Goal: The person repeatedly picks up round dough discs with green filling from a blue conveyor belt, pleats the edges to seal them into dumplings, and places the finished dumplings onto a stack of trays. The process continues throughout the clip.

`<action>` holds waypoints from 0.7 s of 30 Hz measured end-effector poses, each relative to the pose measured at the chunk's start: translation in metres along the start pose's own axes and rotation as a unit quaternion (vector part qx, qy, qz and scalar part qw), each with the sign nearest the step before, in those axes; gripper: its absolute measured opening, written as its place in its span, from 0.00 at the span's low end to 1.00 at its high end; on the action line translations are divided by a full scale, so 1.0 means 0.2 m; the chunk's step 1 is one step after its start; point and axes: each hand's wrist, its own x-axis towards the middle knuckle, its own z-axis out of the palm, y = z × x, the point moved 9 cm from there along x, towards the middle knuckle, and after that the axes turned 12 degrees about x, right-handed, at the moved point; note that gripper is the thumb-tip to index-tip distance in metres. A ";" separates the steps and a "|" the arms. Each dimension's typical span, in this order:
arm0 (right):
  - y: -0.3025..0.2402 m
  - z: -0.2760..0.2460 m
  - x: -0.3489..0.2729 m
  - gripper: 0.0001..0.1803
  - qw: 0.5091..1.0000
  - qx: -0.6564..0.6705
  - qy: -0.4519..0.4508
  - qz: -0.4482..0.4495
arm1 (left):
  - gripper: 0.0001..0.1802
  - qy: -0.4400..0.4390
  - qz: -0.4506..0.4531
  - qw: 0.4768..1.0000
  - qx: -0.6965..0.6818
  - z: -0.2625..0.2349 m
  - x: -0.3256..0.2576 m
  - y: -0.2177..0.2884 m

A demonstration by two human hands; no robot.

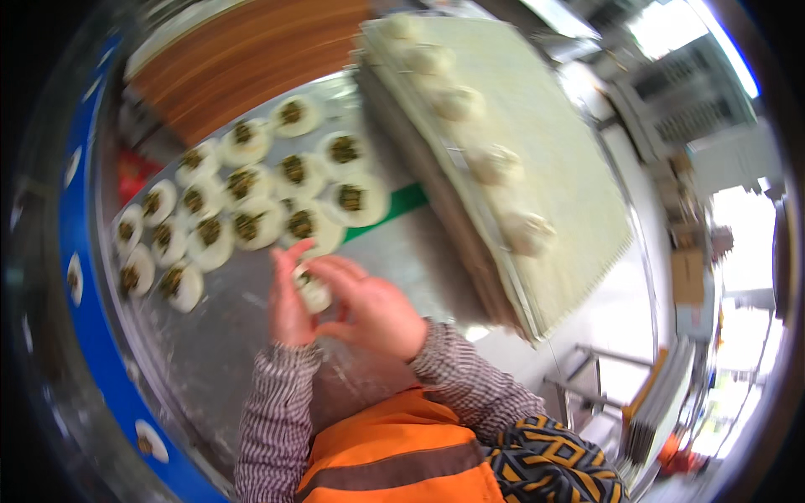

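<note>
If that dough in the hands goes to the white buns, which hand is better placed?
Probably the right hand: it holds the dough together with the left hand, but is nearer the pale cloth where the white buns sit. The left hand is on the dough's far side.

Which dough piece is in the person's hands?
The dough piece between the left hand and right hand; the other filled rounds lie open on the metal table.

One left hand (289, 306) and one right hand (384, 314) — one filled dough piece (314, 294) between them; about sixteen flat filled dough rounds (356, 201) on one bench (222, 339), some overlapping — and five pale buns (495, 164) in one row on one cloth (574, 189)
</note>
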 end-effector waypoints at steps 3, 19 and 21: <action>-0.14 -0.13 -0.16 0.36 0.995 -0.018 0.065 -0.069 | 0.40 -0.096 0.027 0.995 -0.012 0.25 -0.16 0.06; -0.02 -1.07 -1.10 0.27 0.921 -0.187 0.319 0.125 | 0.28 0.105 0.003 0.811 0.576 -0.34 0.36 0.24; 0.00 -1.08 -1.11 0.29 0.922 -0.187 0.320 0.114 | 0.29 0.105 0.013 0.771 0.628 -0.26 0.41 0.25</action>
